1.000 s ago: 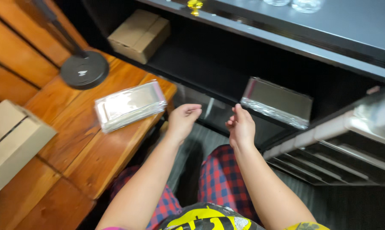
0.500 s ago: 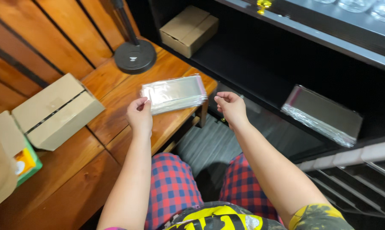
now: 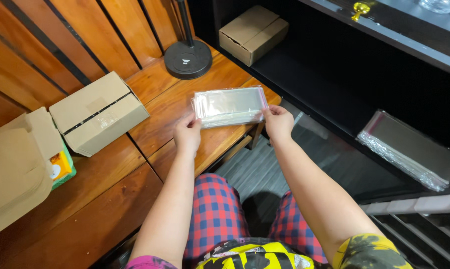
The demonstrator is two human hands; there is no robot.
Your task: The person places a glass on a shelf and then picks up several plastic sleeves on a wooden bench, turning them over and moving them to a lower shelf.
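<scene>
At the bench edge [image 3: 150, 149], hands grip bag stack [image 3: 230, 105].

So we've got a clear plastic sleeve pack [image 3: 230, 106] lying flat near the wooden table's right edge, pinched at both ends. A bigger pack of clear sleeves [image 3: 408, 148] sits on the dark shelf at right. Three brown cardboard boxes: a taped one [image 3: 98, 113] left, an open one [image 3: 16, 169] nearer left over an orange-green packet [image 3: 61, 169], and a small one [image 3: 253, 33] far back.
</scene>
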